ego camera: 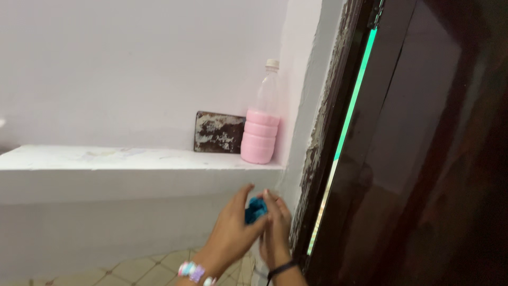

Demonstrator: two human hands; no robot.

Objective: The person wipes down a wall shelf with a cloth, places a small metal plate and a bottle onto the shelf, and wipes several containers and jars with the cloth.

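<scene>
Two hands, my left hand and right hand, pinch a small crumpled teal cloth between them; their fingers hide most of it, blurred.

A white, painted masonry shelf runs from the left edge of the frame to just right of centre, where it ends against the wall corner. Its flat top shows faint yellowish and grey smudges towards the middle. At its right end, in the centre of the frame, a clear plastic bottle with a white cap, filled about halfway with pink liquid, stands upright on it. Just left of the bottle, touching or nearly so, a rusty, dark brown rectangular metal plate stands on the shelf, leaning against the wall behind.
</scene>
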